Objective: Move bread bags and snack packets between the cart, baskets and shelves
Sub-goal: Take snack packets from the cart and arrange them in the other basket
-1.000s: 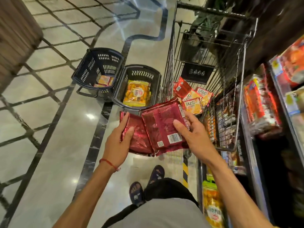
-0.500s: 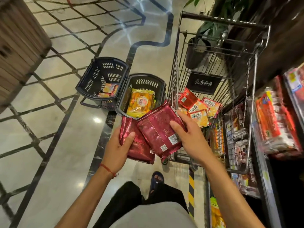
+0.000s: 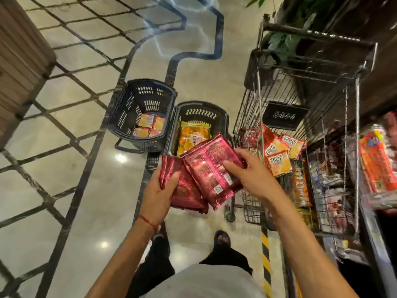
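two red snack packets [image 3: 206, 173] overlapped, left hand [image 3: 158, 193] grip clamps lower one, right hand [image 3: 250, 171] grip pinches upper.

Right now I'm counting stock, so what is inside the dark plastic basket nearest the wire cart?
The dark plastic basket holds a yellow-orange bread bag lying flat. The upper red foil packet, held by the right hand, covers the basket's near end, so anything there is hidden.

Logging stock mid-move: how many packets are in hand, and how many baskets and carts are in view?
Red packets in hand: 2, one in the left hand, one in the right hand
Baskets: 2
Carts: 1
Total: 5
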